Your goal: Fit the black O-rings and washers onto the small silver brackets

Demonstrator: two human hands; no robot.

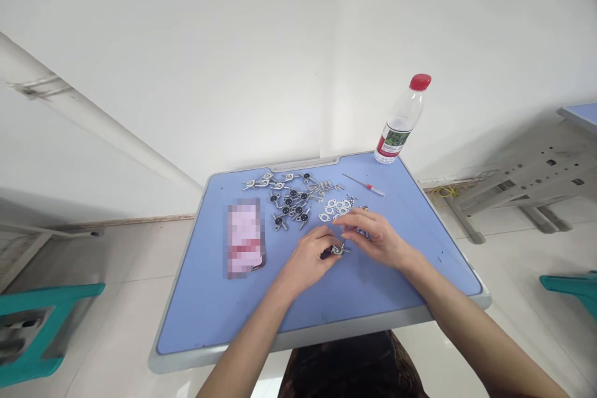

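Note:
My left hand (pixel 311 258) rests on the blue desk (pixel 209 305) with its fingers pinched on a small metal caster (pixel 336 250) that has a black wheel. My right hand (pixel 377 234) lies just right of it, fingers curled over small metal parts near the caster. Beyond my hands lies a scatter of several more casters (pixel 290 199) and a cluster of flat silver plates (pixel 334 208).
A pink phone (pixel 244 237) lies on the desk's left half. A thin red-handled screwdriver (pixel 366 185) lies at the back right, near a clear water bottle (pixel 401 121) with a red cap. Teal stools (pixel 35 329) stand on the floor left and right, and a grey desk frame (pixel 527 183) stands to the right.

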